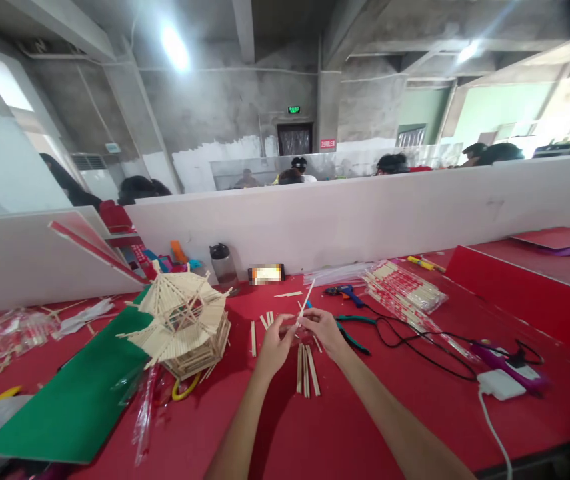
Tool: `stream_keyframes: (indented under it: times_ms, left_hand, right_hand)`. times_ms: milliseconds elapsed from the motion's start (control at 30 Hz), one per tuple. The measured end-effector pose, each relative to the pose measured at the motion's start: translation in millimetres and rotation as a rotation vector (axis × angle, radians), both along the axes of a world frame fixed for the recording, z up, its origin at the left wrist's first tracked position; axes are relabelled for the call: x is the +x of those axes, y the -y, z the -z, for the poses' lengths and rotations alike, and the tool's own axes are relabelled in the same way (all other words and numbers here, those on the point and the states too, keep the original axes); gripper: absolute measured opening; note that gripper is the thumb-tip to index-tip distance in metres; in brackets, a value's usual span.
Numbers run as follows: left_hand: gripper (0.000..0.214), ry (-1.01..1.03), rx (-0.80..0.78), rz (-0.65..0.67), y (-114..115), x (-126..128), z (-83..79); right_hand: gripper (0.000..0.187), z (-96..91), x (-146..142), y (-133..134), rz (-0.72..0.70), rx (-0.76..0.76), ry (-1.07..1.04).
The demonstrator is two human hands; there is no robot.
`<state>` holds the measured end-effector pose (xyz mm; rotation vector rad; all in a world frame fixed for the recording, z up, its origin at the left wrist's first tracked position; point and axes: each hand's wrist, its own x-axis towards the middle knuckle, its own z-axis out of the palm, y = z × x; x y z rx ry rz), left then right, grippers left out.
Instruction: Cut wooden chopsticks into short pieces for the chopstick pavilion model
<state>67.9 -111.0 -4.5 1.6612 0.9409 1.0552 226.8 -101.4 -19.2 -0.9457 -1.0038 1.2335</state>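
Note:
My left hand [273, 344] and my right hand [323, 329] meet above the red table [345, 427], and both pinch a thin chopstick in a clear wrapper [305, 304] that points up and away. Below them lie several bare wooden sticks [307, 371], side by side. Short cut pieces [266, 320] lie just beyond my left hand. A small pavilion model built of wooden sticks [185, 324] stands to the left, partly on a green sheet [79, 400].
Green-handled pliers [352, 333], a blue glue gun [342, 291] and black cable lie right of my hands. Packs of wrapped chopsticks [405, 285], a white adapter [501, 384] and a purple tool [507, 363] sit further right. A white partition [365, 213] runs behind; several people sit beyond it.

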Motion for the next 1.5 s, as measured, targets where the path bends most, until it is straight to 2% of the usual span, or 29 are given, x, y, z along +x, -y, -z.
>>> stream_keyframes:
  times_ms: [100, 300, 600, 767, 1033, 1333, 1500]
  left_hand:
    - [0.041, 0.003, -0.039, -0.025, 0, -1, 3.9]
    - [0.036, -0.004, 0.001, -0.023, -1, 2, 5.0]
    - [0.037, 0.072, -0.084, -0.027, 0, 8, 13.2]
    - [0.036, 0.161, -0.194, -0.02, -2, 9, 15.1]
    - [0.035, 0.149, -0.257, -0.008, -6, 6, 20.4]
    - [0.027, 0.086, -0.242, -0.008, -8, 3, 18.4]
    - [0.025, 0.054, -0.203, 0.005, -8, 2, 19.7]
  right_hand:
    - [0.034, 7.0, -5, 2, 0.007, 0.026, 0.013]
    - [0.029, 12.8, -2, 5, 0.057, 0.091, 0.094]
    - [0.037, 21.1, 3, 5, 0.001, 0.054, 0.083]
    - [0.038, 18.5, 6, 4, 0.022, 0.025, 0.045]
    - [0.04, 15.4, 8, 3, 0.044, 0.025, 0.029]
    - [0.038, 14.2, 6, 5, 0.08, 0.055, 0.046]
    - [0.031, 16.8, 6, 4, 0.083, 0.109, 0.107]
